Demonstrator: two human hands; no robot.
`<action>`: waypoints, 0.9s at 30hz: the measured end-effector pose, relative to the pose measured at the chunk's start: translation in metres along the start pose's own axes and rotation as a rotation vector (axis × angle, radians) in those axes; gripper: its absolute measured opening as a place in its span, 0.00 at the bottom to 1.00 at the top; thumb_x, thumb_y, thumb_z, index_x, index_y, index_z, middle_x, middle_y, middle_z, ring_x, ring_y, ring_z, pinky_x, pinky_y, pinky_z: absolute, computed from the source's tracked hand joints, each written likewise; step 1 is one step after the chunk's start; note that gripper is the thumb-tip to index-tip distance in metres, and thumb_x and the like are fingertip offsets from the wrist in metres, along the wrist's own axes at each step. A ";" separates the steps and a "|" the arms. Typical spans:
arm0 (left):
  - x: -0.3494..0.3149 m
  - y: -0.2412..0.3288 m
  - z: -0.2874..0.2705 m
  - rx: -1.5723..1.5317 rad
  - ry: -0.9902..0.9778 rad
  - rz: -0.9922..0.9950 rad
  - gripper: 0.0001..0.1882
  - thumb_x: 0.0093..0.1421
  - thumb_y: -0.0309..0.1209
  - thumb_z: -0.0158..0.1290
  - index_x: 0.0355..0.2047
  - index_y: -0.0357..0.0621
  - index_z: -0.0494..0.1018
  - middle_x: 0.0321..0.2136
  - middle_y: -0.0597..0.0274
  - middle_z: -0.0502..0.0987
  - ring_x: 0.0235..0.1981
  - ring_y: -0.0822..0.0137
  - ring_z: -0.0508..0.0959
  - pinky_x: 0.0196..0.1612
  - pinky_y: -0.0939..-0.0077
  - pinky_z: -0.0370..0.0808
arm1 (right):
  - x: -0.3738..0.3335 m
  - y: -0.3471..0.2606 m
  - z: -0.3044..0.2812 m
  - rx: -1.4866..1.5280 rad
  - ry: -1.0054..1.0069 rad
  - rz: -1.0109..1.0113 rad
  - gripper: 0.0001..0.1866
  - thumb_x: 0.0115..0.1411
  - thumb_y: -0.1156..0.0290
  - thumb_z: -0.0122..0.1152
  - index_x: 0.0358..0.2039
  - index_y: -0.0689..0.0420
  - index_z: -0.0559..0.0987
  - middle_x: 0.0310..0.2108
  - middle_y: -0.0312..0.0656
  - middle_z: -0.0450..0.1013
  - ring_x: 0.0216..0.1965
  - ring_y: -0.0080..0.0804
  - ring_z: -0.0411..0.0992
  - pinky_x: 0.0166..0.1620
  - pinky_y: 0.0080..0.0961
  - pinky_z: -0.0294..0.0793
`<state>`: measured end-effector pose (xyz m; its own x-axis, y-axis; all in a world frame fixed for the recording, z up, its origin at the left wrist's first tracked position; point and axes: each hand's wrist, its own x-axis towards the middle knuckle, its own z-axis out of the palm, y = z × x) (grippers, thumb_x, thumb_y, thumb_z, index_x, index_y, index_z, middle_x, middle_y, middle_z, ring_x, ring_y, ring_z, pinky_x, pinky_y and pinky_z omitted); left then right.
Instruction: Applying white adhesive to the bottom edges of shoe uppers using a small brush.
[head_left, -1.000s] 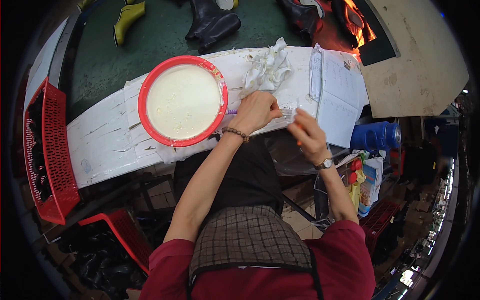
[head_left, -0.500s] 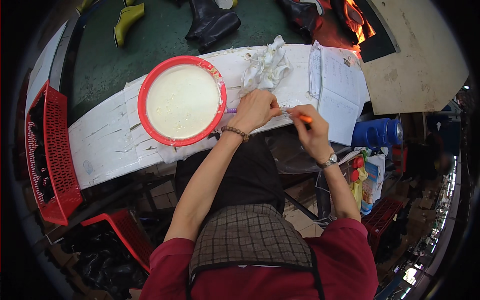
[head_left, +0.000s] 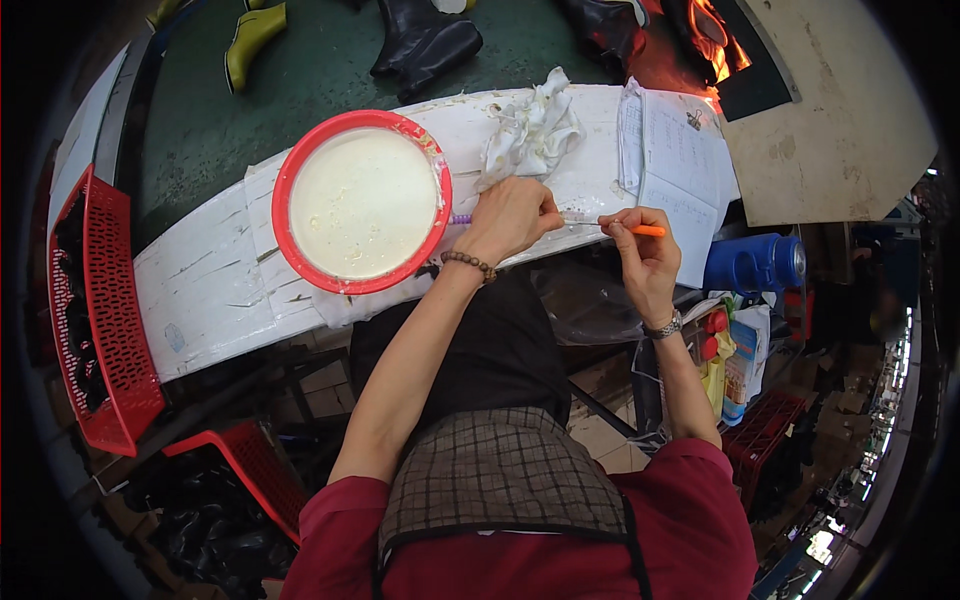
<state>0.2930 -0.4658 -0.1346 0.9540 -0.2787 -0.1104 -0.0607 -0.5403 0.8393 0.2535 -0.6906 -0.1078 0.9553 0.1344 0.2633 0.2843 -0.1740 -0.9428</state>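
Note:
My left hand is closed around a slim stick with a purple patterned end that sticks out toward the bowl; the fingers cover its middle. To its right, my right hand pinches a thin rod with an orange end. The rod's pale shaft runs toward the left fingertips; whether it joins the purple stick is hidden. A red bowl full of creamy white liquid stands just left of my left hand. Behind that hand, a crumpled white cloth lies on the white board.
An open notebook with loose sheets lies to the right, near a blue jug. Black boots and a yellow boot rest on the green belt behind. A red crate stands at left; orange light glows at upper right.
My right hand has moved right, away from the left hand, drawing the orange-ended rod along and exposing more of its thin shaft. My left hand stays nearly in place.

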 end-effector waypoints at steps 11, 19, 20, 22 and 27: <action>-0.001 0.003 0.000 0.003 0.005 -0.013 0.10 0.54 0.36 0.66 0.29 0.43 0.86 0.29 0.49 0.85 0.34 0.49 0.85 0.41 0.56 0.80 | -0.001 0.009 -0.004 -0.054 -0.070 0.013 0.06 0.70 0.85 0.56 0.44 0.63 0.71 0.41 0.44 0.74 0.48 0.33 0.79 0.54 0.28 0.80; 0.000 0.003 -0.002 0.006 -0.002 0.001 0.10 0.55 0.37 0.66 0.29 0.42 0.86 0.29 0.49 0.85 0.34 0.48 0.85 0.41 0.56 0.80 | -0.001 0.018 0.000 -0.117 -0.077 -0.089 0.06 0.66 0.86 0.60 0.42 0.63 0.75 0.40 0.44 0.77 0.45 0.34 0.81 0.49 0.28 0.81; 0.001 0.003 -0.003 0.007 -0.005 -0.002 0.11 0.55 0.37 0.65 0.30 0.42 0.86 0.29 0.49 0.85 0.34 0.48 0.85 0.41 0.56 0.80 | -0.002 0.020 0.000 -0.270 -0.093 -0.194 0.07 0.64 0.87 0.62 0.40 0.62 0.77 0.39 0.44 0.79 0.44 0.34 0.82 0.46 0.27 0.81; 0.000 0.003 -0.003 0.008 -0.007 0.001 0.11 0.56 0.37 0.65 0.30 0.42 0.86 0.29 0.49 0.85 0.34 0.48 0.85 0.41 0.56 0.80 | -0.005 0.017 0.006 -0.449 -0.229 -0.414 0.14 0.54 0.89 0.64 0.40 0.61 0.79 0.43 0.49 0.80 0.45 0.48 0.81 0.48 0.32 0.82; 0.001 0.002 -0.003 0.018 -0.009 -0.013 0.11 0.56 0.38 0.65 0.30 0.43 0.86 0.29 0.49 0.85 0.35 0.48 0.85 0.42 0.56 0.80 | -0.002 0.019 0.004 -0.742 -0.426 -0.738 0.16 0.51 0.88 0.65 0.41 0.60 0.80 0.47 0.50 0.78 0.49 0.50 0.80 0.49 0.36 0.82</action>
<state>0.2950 -0.4649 -0.1317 0.9520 -0.2789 -0.1263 -0.0536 -0.5582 0.8280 0.2568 -0.6906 -0.1272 0.4687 0.7411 0.4808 0.8810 -0.4315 -0.1937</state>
